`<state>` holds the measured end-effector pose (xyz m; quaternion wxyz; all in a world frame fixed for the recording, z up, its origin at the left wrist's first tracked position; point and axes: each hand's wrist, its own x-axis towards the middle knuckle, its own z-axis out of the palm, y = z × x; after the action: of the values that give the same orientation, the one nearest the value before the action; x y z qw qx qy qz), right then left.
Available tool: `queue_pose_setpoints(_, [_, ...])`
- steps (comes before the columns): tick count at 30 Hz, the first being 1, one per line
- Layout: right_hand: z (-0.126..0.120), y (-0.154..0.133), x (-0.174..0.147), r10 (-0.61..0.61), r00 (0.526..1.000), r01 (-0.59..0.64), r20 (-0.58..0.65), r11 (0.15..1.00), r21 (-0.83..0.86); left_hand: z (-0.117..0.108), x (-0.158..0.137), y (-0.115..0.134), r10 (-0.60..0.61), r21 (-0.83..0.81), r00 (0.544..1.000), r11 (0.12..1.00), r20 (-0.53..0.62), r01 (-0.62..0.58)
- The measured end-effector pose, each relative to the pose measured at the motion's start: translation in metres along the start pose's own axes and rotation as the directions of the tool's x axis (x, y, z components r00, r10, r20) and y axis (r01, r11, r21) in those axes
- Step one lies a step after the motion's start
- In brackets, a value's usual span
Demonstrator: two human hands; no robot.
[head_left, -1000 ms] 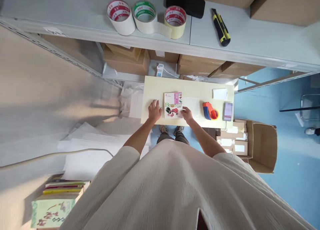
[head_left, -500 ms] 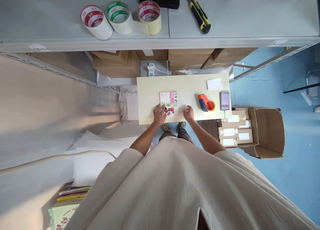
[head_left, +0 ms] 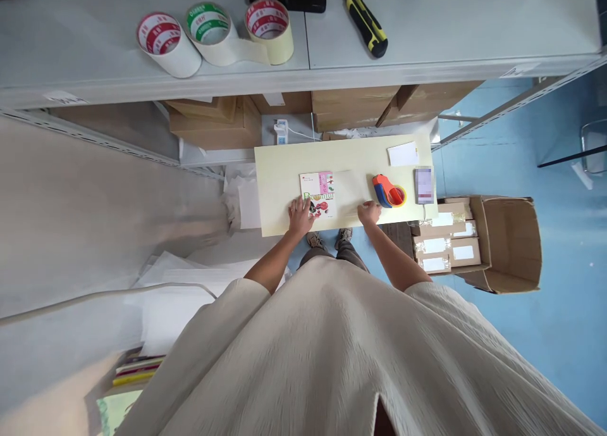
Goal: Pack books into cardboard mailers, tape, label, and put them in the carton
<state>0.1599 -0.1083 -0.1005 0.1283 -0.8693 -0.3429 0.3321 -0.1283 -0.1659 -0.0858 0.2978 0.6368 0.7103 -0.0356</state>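
The left hand (head_left: 300,217) is lying spread over the lower part of the book (head_left: 310,183) on the bench (head_left: 279,162). The right hand (head_left: 368,213) is resting curled beside the tape dispenser (head_left: 386,190); I can't tell whether it's gripping anything.

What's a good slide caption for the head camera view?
Left hand on a book, right hand near a tape dispenser, at a pale table.
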Motion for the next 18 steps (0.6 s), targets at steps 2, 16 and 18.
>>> queue_pose_setpoints(2, [-0.005, -0.003, -0.001, -0.010, 1.000, 0.010, 0.019, 1.000, -0.014, 0.000, 0.000, 0.001, -0.005, -0.010, 1.000, 1.000, -0.003, 0.005])
queue_pose_setpoints(16, [0.009, -0.043, -0.036, -0.246, 0.943, 0.219, 0.225, 0.966, 0.137, 0.006, -0.002, 0.000, 0.008, -0.144, 0.998, 0.989, -0.054, -0.015])
queue_pose_setpoints(18, [0.008, -0.039, -0.029, -0.138, 0.979, 0.131, 0.149, 0.990, 0.055, 0.006, -0.002, -0.001, 0.018, -0.145, 0.999, 0.989, -0.043, -0.024])
